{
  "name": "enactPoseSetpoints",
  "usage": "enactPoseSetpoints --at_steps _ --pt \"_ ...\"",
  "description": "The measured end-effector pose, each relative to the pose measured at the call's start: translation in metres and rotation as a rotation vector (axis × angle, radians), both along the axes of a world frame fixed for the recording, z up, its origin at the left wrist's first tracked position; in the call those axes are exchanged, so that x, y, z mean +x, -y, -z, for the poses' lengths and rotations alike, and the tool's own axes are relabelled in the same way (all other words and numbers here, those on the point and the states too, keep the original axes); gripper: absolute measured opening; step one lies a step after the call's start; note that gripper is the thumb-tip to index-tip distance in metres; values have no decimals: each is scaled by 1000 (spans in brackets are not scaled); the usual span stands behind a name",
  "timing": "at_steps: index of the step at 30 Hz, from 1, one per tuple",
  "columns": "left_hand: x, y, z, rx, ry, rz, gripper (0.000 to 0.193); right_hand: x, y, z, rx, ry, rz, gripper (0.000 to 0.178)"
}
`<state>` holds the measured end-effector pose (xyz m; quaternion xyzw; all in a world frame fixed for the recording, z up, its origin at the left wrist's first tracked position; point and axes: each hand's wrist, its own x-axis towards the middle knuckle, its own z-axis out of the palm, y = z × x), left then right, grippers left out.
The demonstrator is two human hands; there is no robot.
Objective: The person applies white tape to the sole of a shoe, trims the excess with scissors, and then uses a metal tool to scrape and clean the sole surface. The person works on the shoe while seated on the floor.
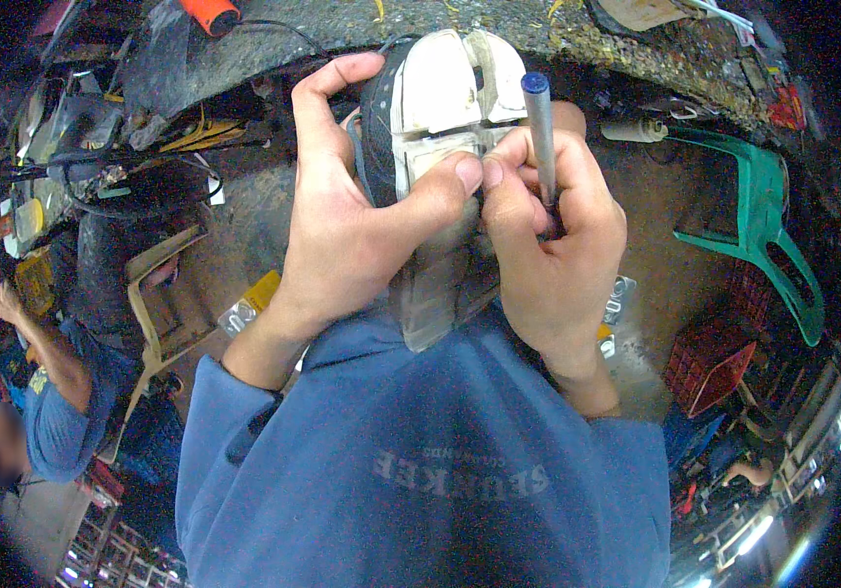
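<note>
A dark shoe [373, 127] is held up in front of my chest with its worn white sole [437, 83] facing me. The sole is split into blocks by grooves, and its lower end reaches down to my shirt. My left hand [347, 201] wraps the shoe's left side, its thumb pressed flat on the sole. Fingers of my right hand [563, 230] are pinched at the sole's right edge, close to the left thumb. A grey pen-like tool [540, 127] with a blue end stands up from that hand; its lower tip is hidden by my fingers.
A littered, speckled worktop [322, 29] curves across the far side, with an orange cylinder [213, 15] on it. To the right are a green plastic chair [759, 186] and a red crate [710, 367]. On the left, another person [73, 402] sits beside a beige chair [151, 304].
</note>
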<state>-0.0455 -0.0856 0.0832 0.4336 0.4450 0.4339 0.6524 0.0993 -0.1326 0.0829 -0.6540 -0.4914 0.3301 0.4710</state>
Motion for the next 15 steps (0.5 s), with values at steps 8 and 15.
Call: enactPoseSetpoints --at_steps 8,15 --pt "-1 -2 2 24 -24 2 78 1 1 -1 14 20 -27 6" --pt "-4 -3 2 20 -36 2 78 1 -2 0 -39 -51 -20 7"
